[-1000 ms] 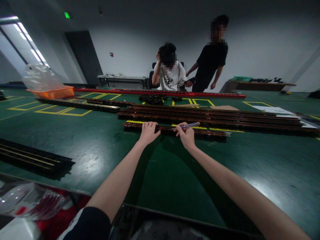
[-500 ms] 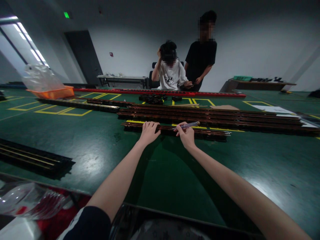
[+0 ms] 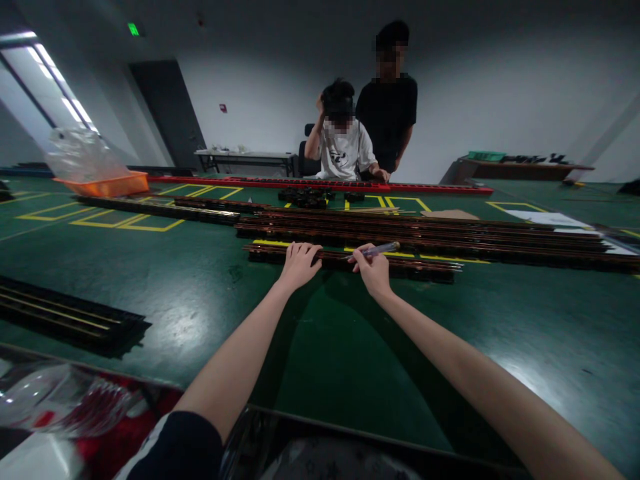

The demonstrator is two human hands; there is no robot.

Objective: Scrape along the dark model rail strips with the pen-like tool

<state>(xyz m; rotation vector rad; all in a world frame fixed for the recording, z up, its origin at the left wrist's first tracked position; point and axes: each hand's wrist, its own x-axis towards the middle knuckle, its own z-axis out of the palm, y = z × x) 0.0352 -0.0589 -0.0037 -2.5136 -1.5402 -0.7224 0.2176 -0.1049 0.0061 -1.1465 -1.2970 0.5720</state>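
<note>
A long dark strip with copper-coloured rods (image 3: 420,268) lies across the green table in front of me. My left hand (image 3: 300,263) bends over its left half, fingers on top and thumb towards the near edge. In my right hand (image 3: 371,268) is a slim screwdriver (image 3: 384,249) with a see-through handle, held much like a pen. The handle slants up to the right, and its thin tip points left at the strip. Whether the tip touches the strip I cannot tell. My fingers hide part of the strip.
Behind the strip lies a stack of similar long strips (image 3: 500,239). More strips (image 3: 65,313) lie at left. An orange tray (image 3: 107,185) bears a plastic bag. Black parts (image 3: 305,198) lie farther back. One person (image 3: 345,150) sits opposite; another (image 3: 387,113) stands behind.
My hands and the screwdriver have stayed almost still. The standing person has moved left, behind the seated one, whose hand now rests lower, near the table.
</note>
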